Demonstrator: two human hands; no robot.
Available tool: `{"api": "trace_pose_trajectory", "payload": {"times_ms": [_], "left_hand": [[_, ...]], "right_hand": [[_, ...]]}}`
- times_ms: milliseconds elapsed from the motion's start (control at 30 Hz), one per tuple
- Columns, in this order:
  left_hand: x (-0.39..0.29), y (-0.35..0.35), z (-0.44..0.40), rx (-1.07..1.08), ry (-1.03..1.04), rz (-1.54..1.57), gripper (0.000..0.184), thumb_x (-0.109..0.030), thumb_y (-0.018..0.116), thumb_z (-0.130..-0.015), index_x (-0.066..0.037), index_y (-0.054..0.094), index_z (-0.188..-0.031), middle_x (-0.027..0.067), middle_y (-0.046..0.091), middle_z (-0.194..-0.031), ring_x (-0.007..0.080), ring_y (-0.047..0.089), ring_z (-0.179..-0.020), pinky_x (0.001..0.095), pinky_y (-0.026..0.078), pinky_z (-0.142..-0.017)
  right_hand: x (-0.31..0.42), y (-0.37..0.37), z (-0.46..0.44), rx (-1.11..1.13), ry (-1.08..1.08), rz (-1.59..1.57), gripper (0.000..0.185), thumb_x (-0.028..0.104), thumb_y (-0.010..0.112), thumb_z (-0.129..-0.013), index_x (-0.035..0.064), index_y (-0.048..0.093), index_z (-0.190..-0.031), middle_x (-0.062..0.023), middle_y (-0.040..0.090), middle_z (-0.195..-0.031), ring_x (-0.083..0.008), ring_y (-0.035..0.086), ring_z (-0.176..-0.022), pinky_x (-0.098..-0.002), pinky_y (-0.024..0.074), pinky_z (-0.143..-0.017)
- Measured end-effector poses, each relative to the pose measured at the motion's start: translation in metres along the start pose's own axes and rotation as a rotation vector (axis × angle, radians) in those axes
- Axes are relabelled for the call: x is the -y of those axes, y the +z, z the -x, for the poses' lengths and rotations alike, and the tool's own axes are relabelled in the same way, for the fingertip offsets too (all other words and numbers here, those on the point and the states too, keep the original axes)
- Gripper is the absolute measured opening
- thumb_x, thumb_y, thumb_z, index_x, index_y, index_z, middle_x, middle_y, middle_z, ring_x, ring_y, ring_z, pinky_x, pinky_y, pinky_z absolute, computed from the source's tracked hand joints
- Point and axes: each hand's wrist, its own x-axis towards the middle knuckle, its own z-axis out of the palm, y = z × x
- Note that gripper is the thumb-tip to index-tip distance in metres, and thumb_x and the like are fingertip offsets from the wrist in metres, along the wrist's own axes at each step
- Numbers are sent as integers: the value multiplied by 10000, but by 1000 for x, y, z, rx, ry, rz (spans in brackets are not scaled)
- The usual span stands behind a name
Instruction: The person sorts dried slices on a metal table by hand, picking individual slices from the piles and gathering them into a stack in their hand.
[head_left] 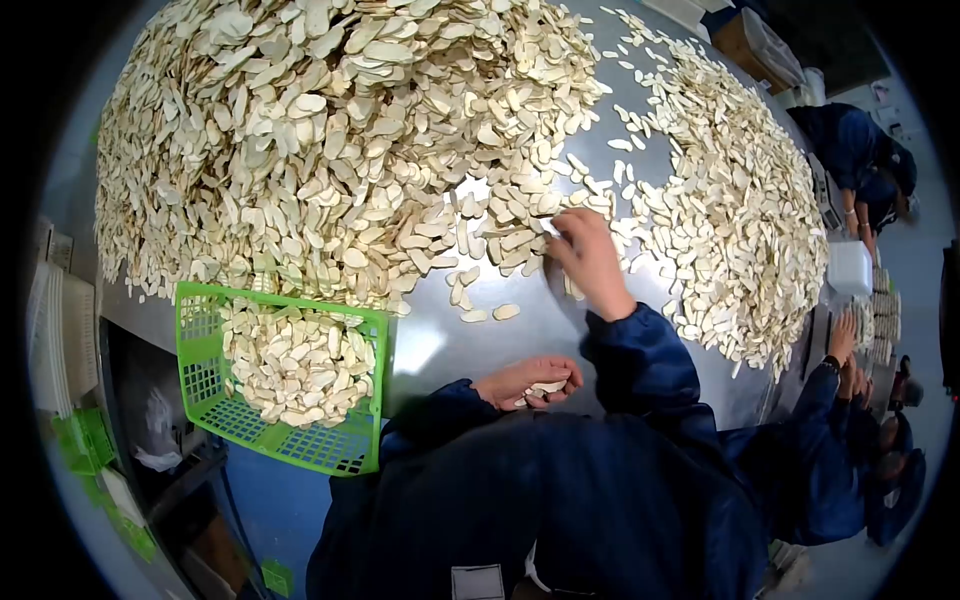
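My left hand (530, 383) is cupped close to my body, its fingers curled round a few pale dried slices (547, 387). Over the steel table (440, 345), my right hand (592, 258) reaches to the edge of the big heap of oval, cream-coloured slices (330, 150). Its thumb and forefinger close on a pale slice (549, 229), partly hidden by the fingers. A few loose slices (506, 312) lie on the metal between the hands and the heap. Left of my left hand is a green plastic basket (381, 400), partly filled with similar slices.
To the right spreads a second, wide pile of smaller slices (745, 200). Co-workers in dark blue sit along the right side; one person's hand (842, 337) is near a white container (850, 268). Stacked pale trays (70, 330) stand at the far left.
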Motion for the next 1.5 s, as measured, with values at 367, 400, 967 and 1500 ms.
{"api": "trace_pose_trajectory", "payload": {"times_ms": [367,400,967,1500], "left_hand": [[0,0,1,-20,20,13,159,-155,531,-949,-8,558,-1005,59,503,-871,67,465,-673,133,348,-434],[0,0,1,-22,19,6,158,-155,532,-948,-8,558,-1003,58,502,-868,68,466,-674,133,349,-435],[-3,6,3,-47,17,-4,156,-155,541,-941,-10,558,-994,54,494,-885,65,465,-675,130,348,-438],[-1,2,5,95,-141,-214,242,-250,515,-966,-16,573,-970,3,493,-794,18,420,-577,139,293,-436]], "right_hand": [[-17,-19,0,-32,356,-348,192,106,621,-824,-12,654,-972,-136,669,-750,-247,619,-582,-326,470,-547],[-32,-27,6,-48,416,-398,206,105,614,-823,-7,652,-992,-121,659,-682,-236,595,-515,-318,452,-499],[-43,-37,52,-258,308,24,160,69,605,-848,5,656,-985,-165,644,-831,-309,619,-727,-349,481,-671],[56,20,58,226,-405,116,381,161,704,-703,113,577,-1059,-119,500,-1180,-349,438,-1185,-510,344,-981]]}}
